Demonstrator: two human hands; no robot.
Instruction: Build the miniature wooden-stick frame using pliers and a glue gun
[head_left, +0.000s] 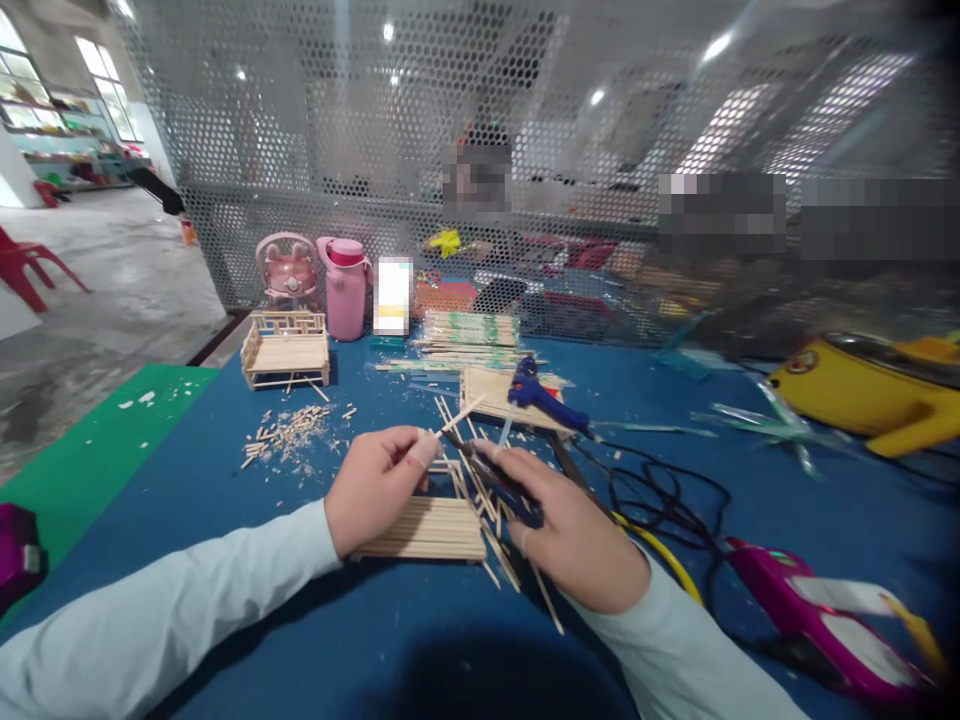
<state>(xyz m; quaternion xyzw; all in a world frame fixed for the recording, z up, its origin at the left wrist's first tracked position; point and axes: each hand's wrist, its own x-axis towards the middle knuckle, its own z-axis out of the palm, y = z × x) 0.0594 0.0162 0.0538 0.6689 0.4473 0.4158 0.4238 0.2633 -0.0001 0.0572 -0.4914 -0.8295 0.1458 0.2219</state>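
Note:
My left hand (pixel 382 483) pinches a thin wooden stick (pixel 466 412) between thumb and fingertips. In my right hand (pixel 574 525) is a pair of dark cutting pliers (pixel 504 478), their jaws close to the stick near my left fingertips. Below my hands lies a flat panel of wooden sticks (pixel 427 528) joined side by side, with a stick frame behind it partly hidden by my left hand. Loose sticks (pixel 501 555) are strewn under and beside the pliers. A blue glue gun (pixel 541 393) rests just beyond, on another stick panel (pixel 487 396).
A small stick-built bench (pixel 287 350) stands at the back left, near a heap of cut pieces (pixel 289 435). Behind are a pink bottle (pixel 346 295), a phone (pixel 393 295) and bundled sticks (pixel 471 330). Black cables (pixel 667 490) and a magenta device (pixel 817 610) lie right.

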